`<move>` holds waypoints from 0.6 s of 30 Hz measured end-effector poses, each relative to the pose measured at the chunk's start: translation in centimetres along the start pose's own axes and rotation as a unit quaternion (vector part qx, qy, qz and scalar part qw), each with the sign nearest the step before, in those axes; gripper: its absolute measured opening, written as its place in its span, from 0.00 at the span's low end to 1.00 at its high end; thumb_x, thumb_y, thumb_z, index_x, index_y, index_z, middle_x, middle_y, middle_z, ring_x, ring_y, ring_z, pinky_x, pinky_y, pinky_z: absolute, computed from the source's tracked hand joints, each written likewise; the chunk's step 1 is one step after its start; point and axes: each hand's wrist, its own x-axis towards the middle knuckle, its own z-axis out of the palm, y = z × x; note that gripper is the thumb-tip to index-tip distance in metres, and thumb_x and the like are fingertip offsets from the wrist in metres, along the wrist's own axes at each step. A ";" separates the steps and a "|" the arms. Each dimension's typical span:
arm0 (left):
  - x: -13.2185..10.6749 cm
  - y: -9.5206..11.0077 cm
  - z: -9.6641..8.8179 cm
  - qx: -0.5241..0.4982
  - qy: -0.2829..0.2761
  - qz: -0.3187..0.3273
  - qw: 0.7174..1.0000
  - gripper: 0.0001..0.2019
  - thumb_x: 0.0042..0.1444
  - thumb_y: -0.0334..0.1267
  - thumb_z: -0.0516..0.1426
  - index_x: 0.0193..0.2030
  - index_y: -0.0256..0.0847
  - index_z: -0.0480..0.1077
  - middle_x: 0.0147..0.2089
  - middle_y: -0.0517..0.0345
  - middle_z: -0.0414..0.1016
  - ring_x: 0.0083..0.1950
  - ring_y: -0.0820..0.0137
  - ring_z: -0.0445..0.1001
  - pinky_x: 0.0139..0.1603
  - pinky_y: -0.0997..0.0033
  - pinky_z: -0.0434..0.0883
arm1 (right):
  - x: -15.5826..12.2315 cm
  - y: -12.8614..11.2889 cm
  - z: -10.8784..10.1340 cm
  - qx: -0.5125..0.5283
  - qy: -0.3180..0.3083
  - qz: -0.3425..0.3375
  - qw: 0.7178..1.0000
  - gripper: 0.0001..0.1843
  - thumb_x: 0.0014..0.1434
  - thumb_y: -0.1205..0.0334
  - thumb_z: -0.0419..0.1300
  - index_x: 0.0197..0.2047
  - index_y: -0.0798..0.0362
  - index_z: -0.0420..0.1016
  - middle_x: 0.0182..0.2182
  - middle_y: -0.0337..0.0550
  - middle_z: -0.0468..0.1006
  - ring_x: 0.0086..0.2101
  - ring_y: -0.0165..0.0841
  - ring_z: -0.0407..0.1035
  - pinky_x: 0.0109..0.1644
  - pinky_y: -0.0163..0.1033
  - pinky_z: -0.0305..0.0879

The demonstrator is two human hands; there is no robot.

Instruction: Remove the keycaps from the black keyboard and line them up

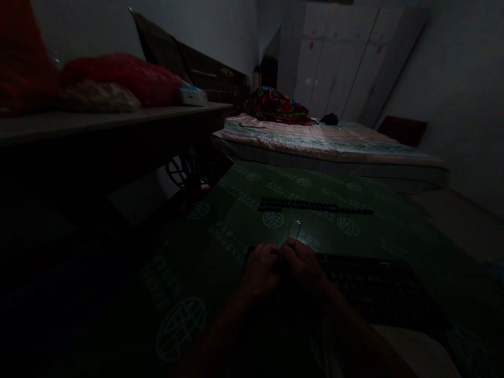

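Note:
A black keyboard (378, 286) lies on the green table cover, its left part under my hands. My right hand (303, 262) is closed on a wire keycap puller (294, 227), whose thin bent loop sticks up beyond the fingers. Close against it, my left hand (262, 265) has its fingers curled inward over the keyboard's left end. Whatever lies between its fingertips is hidden in the dark. Farther back, loose black keycaps (291, 203) sit in rows on the cover.
The green table cover (228, 231) has pale globe prints. A pale cloth (413, 349) lies near my right forearm. At left, a side table (157, 115) holds red bags (122, 73) and a tissue pack (193, 96). Behind stands a bed (334, 144). The room is dim.

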 end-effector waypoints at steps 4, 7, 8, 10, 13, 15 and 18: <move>0.1 0.1 0.0 0.005 -0.006 -0.004 1.000 0.09 0.44 0.29 0.55 0.32 0.40 0.73 0.44 0.54 0.71 0.47 0.63 0.65 0.48 0.64 0.62 | 0.1 0.0 0.1 0.037 0.009 0.031 0.999 0.14 0.57 0.54 0.50 0.25 0.53 0.61 0.20 0.34 0.62 0.22 0.25 0.57 0.24 0.30 0.54; 0.1 0.1 0.0 0.010 -0.007 0.006 1.000 0.07 0.45 0.30 0.55 0.31 0.39 0.73 0.44 0.54 0.71 0.46 0.64 0.65 0.48 0.65 0.62 | 0.2 -0.2 0.0 0.046 0.012 0.050 0.998 0.14 0.56 0.54 0.50 0.24 0.53 0.61 0.20 0.34 0.62 0.21 0.25 0.56 0.23 0.29 0.54; 0.1 0.1 0.0 0.012 -0.005 0.006 1.000 0.07 0.45 0.30 0.55 0.32 0.39 0.73 0.44 0.54 0.71 0.46 0.64 0.65 0.48 0.65 0.62 | 0.2 -0.3 0.0 0.046 0.011 0.056 0.997 0.14 0.56 0.54 0.51 0.24 0.53 0.61 0.19 0.34 0.62 0.21 0.25 0.56 0.22 0.29 0.53; 0.1 0.1 0.1 0.015 0.002 0.005 1.000 0.07 0.46 0.32 0.56 0.32 0.39 0.73 0.43 0.55 0.71 0.45 0.64 0.65 0.47 0.65 0.62 | 0.3 -0.4 -0.1 0.050 0.011 0.065 0.997 0.14 0.56 0.54 0.51 0.23 0.53 0.61 0.19 0.34 0.62 0.20 0.25 0.56 0.21 0.29 0.53; 0.1 -0.1 0.3 0.015 0.009 0.008 1.000 0.05 0.47 0.32 0.56 0.31 0.39 0.72 0.42 0.56 0.71 0.44 0.65 0.65 0.46 0.66 0.62 | 0.4 -0.3 -0.2 0.063 0.012 0.076 0.995 0.14 0.56 0.53 0.51 0.24 0.53 0.62 0.18 0.33 0.62 0.20 0.24 0.57 0.21 0.29 0.53; 0.1 -0.2 0.4 0.018 0.012 0.010 1.000 0.04 0.47 0.32 0.56 0.30 0.40 0.72 0.42 0.57 0.71 0.44 0.66 0.65 0.46 0.66 0.62 | 0.4 -0.3 -0.2 0.074 0.014 0.085 0.994 0.15 0.55 0.52 0.51 0.24 0.53 0.62 0.18 0.33 0.63 0.19 0.24 0.57 0.20 0.29 0.54; 0.0 -0.3 0.5 0.023 0.015 0.012 1.000 0.05 0.46 0.30 0.55 0.30 0.40 0.71 0.42 0.57 0.71 0.44 0.66 0.65 0.47 0.66 0.61 | 0.4 -0.3 -0.1 0.094 0.014 0.098 0.991 0.16 0.54 0.50 0.52 0.24 0.53 0.61 0.17 0.32 0.62 0.17 0.24 0.56 0.18 0.29 0.52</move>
